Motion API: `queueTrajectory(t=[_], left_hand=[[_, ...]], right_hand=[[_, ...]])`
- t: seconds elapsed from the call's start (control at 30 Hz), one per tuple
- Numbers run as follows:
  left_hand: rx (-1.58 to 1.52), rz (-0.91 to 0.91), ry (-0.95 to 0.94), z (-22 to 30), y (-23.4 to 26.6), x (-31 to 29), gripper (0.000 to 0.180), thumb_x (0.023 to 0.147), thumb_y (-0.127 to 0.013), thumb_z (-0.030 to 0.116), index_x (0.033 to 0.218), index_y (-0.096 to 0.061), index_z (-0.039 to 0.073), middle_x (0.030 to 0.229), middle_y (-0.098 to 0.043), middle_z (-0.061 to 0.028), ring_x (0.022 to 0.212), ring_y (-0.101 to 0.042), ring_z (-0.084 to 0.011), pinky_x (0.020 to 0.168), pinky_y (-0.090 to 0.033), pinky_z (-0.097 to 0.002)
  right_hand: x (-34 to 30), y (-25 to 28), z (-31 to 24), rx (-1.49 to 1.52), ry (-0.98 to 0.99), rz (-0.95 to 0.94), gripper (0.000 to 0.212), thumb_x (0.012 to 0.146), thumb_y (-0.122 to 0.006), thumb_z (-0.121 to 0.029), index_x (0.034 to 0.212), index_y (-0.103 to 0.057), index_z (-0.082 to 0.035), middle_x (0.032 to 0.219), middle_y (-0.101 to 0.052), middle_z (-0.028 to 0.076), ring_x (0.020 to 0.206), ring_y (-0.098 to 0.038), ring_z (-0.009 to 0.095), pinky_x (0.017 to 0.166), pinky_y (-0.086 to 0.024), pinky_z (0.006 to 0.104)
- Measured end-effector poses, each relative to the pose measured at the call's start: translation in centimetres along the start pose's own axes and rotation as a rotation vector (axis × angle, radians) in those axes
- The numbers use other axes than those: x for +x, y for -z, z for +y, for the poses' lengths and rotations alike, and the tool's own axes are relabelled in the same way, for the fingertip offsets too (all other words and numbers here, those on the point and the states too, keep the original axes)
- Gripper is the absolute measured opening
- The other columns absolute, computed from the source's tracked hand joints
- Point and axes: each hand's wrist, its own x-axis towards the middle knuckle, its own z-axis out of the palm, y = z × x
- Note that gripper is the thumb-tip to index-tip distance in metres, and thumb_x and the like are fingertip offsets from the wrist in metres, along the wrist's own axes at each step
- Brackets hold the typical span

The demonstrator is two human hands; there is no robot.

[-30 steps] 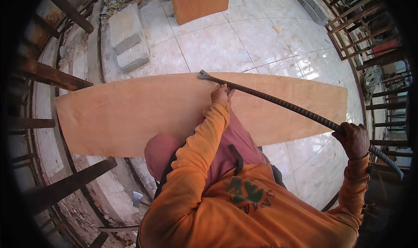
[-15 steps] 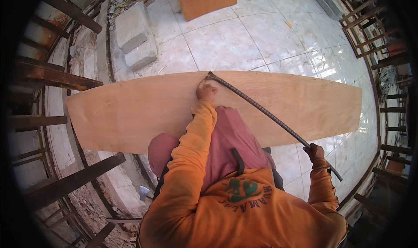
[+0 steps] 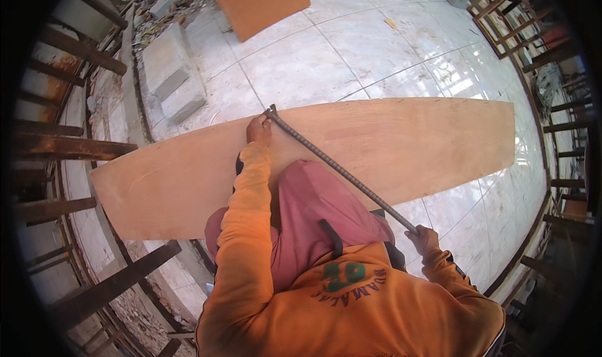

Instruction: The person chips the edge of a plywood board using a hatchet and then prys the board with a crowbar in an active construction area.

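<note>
Ribbed metal bar [image 3: 342,170], slanting over the wooden board [image 3: 426,137] from the far edge, left of centre, to past the near edge at right. Hands well apart: right hand [image 3: 425,239] clamped around the bar's near part, left hand [image 3: 258,131] by the board's far edge, just beside the bar's tip; cannot tell whether gripping. Pale grey blocks [image 3: 166,74] at far left, tiled floor [image 3: 301,62] beyond the board.

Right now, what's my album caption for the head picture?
Ribbed metal bar slants over wooden board, right grip around its near end, left grip by its far tip.
</note>
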Motion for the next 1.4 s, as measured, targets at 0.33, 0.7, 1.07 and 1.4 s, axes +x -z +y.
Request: queueTrajectory(t=[0.33,0.7,1.07,1.4], left_hand=[[0.169,0.033,-0.082,9.0,2.7,3.3,0.024,0.088,-0.057,0.011,0.11,-0.067,0.011,0.108,-0.063,-0.0168,0.102,-0.06,-0.0333,0.087,-0.048,-0.042],[-1.028,0.444,0.905,3.6,-2.4,-8.3,0.087,0.087,-0.054,0.057,0.134,-0.034,-0.013,0.127,-0.049,-0.0262,0.101,-0.06,-0.0344,0.088,-0.05,-0.0416],[-2.05,0.797,0.553,8.2,8.1,-7.7,0.033,0.1,-0.04,0.021,0.125,-0.039,-0.001,0.108,-0.05,-0.0172,0.088,-0.058,-0.0305,0.082,-0.054,-0.0421],[-2.269,0.929,0.17,6.0,17.9,-5.6,0.03,0.099,-0.04,0.012,0.121,-0.03,-0.006,0.114,-0.04,-0.0182,0.1,-0.054,-0.0365,0.096,-0.051,-0.0501]], right_hand=[[-4.7,2.6,0.3,-0.024,-0.036,-0.042,0.049,0.082,-0.064,-0.054,0.077,-0.063,-0.006,0.068,-0.064,0.018,0.069,-0.064,0.038,0.063,-0.049,0.0458],[-4.4,6.4,-8.4,-0.102,0.045,0.061,0.045,0.08,-0.069,-0.047,0.073,-0.06,-0.004,0.067,-0.063,0.02,0.066,-0.062,0.041,0.06,-0.047,0.0483],[-2.9,22.3,-26.7,-0.473,0.693,0.294,0.027,0.078,-0.073,-0.026,0.081,-0.055,-0.006,0.07,-0.063,0.017,0.064,-0.063,0.037,0.057,-0.048,0.0454],[-9.2,28.4,-43.3,-0.857,0.976,0.412,0.022,0.083,-0.067,-0.024,0.092,-0.057,-0.006,0.066,-0.062,0.016,0.06,-0.062,0.035,0.056,-0.048,0.0446]])
